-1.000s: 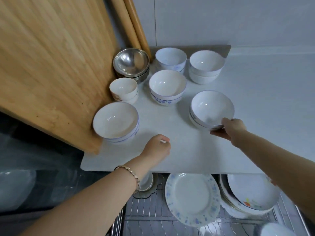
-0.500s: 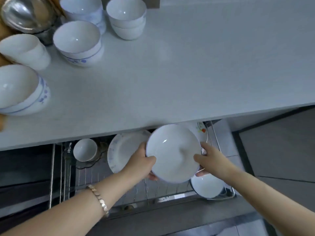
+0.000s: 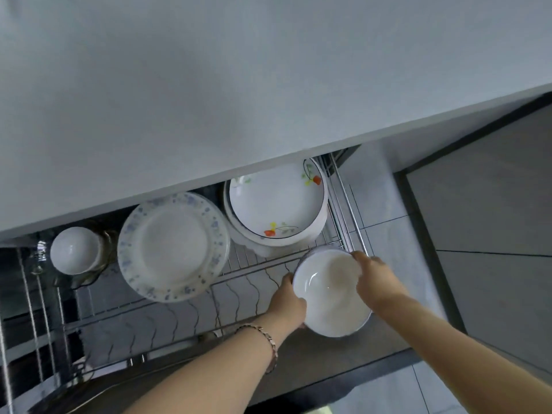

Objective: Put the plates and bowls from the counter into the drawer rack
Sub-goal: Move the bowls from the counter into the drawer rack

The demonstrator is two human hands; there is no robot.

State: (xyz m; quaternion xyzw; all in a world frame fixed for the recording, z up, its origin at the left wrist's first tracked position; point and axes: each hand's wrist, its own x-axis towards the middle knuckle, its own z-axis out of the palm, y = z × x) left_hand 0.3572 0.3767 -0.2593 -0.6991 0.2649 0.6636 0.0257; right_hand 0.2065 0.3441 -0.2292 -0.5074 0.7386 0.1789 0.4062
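A white bowl (image 3: 330, 289) is held low over the right front corner of the wire drawer rack (image 3: 239, 294). My left hand (image 3: 288, 303) grips its left rim and my right hand (image 3: 376, 274) grips its right rim. The bowl sits on or just above another white bowl; I cannot tell whether they touch. In the rack lie a blue-flowered plate stack (image 3: 173, 246), a stack of plates with red and yellow flowers (image 3: 276, 204) and a small white bowl (image 3: 74, 249). The white counter (image 3: 239, 85) fills the top; no dishes on it are in view.
The counter edge overhangs the back of the pulled-out drawer. Bare wire dividers (image 3: 167, 318) run along the rack's front left. Grey floor tiles (image 3: 493, 204) lie to the right of the drawer.
Both hands carried the bowl from the counter down into the rack's right front corner. My view has tilted down, so the bowls on the counter are out of sight.
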